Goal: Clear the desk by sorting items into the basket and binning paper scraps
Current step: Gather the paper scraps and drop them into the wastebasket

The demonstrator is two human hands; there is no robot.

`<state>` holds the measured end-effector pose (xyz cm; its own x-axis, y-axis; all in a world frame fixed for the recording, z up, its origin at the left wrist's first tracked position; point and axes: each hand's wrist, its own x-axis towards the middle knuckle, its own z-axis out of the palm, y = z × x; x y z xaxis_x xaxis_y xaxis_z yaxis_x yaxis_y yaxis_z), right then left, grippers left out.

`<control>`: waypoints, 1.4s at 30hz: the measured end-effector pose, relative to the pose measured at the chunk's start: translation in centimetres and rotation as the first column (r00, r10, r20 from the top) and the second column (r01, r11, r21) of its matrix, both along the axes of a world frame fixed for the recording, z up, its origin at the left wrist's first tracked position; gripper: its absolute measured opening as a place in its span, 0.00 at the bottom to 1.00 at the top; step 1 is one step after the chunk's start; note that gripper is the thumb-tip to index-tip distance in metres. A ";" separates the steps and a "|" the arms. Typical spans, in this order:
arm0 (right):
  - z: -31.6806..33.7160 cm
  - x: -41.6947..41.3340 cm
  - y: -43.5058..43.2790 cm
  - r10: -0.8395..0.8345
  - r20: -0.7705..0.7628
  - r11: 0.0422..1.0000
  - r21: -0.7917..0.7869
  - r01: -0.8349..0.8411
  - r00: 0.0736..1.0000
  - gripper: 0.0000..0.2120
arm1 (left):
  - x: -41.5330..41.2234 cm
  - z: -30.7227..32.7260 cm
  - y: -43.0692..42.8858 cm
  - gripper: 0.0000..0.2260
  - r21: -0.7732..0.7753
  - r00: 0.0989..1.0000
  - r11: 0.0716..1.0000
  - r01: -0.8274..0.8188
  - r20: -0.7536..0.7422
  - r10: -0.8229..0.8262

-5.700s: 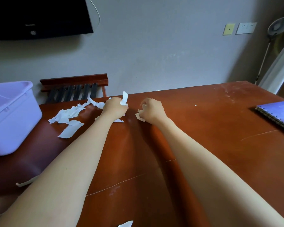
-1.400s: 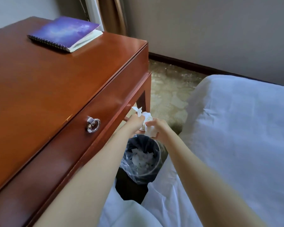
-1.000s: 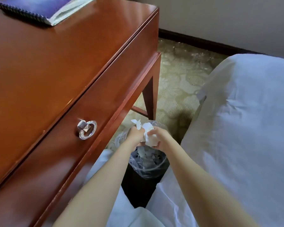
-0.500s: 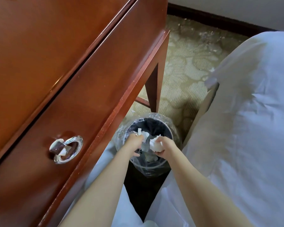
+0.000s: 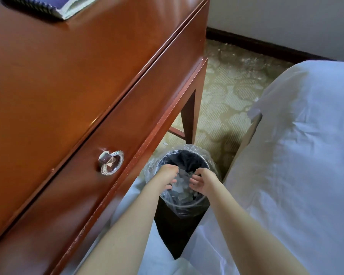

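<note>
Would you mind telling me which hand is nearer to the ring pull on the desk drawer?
Left. The left hand is over the bin, on the side towards the ring pull; the right hand is also over the bin, on the side away from it.

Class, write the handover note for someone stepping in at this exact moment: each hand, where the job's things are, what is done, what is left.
Left hand: over the bin, fingers loosely curled, holding nothing.
Right hand: over the bin, fingers spread, holding nothing.
Paper scraps: inside the lined bin, which stands on the floor beside the desk.
Done: this handful is binned.
Left: the notebook lies on the desk's far corner, and one small white bit lies on the carpet by the bin. The basket and most of the desk are out of view, so check there.
</note>
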<state>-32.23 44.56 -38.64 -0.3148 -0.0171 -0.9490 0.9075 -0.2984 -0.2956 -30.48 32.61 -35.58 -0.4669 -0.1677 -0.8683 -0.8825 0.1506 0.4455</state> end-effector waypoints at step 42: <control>36.1 4.0 -18.2 0.322 -0.773 0.894 0.057 -0.445 0.547 0.12 | 13.2 35.6 -19.1 0.10 -0.281 0.600 0.864 -0.417 -0.800 0.029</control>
<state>-28.19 26.38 -2.55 -0.8372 -0.4136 -0.3578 0.4200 -0.0675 -0.9050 -17.27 13.47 0.04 -0.8033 -0.5942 -0.0400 -0.2877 0.3284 0.8997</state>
